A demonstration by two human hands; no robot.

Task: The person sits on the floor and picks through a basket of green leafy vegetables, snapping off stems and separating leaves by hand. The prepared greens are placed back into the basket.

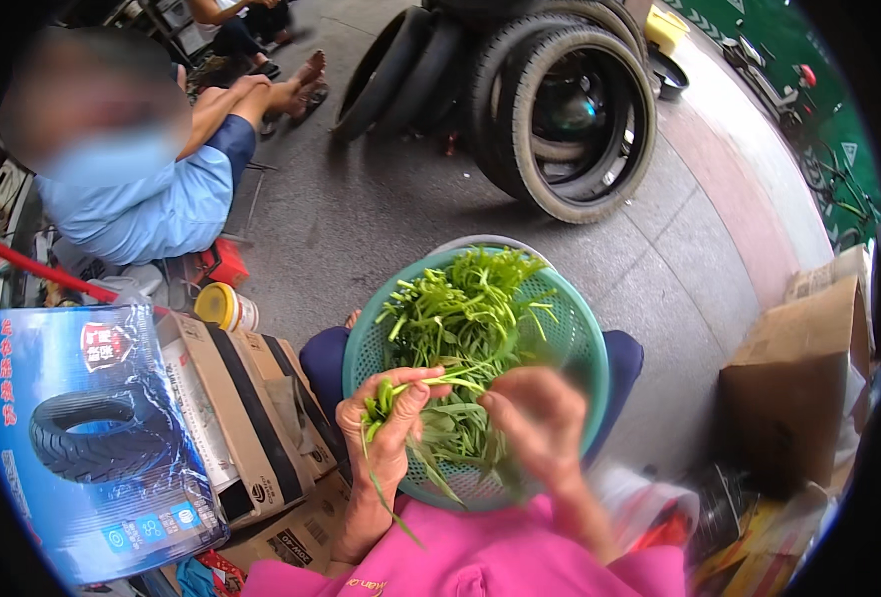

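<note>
A teal plastic colander basket [585, 343] sits on my lap, heaped with leafy greens [470, 298]: pale cut stems at the far side, darker leaves nearer me. Over its near left part, my left hand [386, 428] is closed around a small bunch of green stems [386, 398], pinching some between thumb and forefinger. Long thin leaves trail down from that hand. My right hand [540, 423], blurred by motion, is curled with the thumb near the fingers, close to the stem ends. Whatever is between its fingertips cannot be made out.
Cardboard boxes [236, 418] and a blue tyre box [102, 438] stand at my left, a yellow-lidded tub [226, 306] beyond. A person in light blue [152, 209] sits far left. Tyres [580, 124] stand ahead. A large carton [798, 383] is at right, with plastic bags [649, 502] nearer.
</note>
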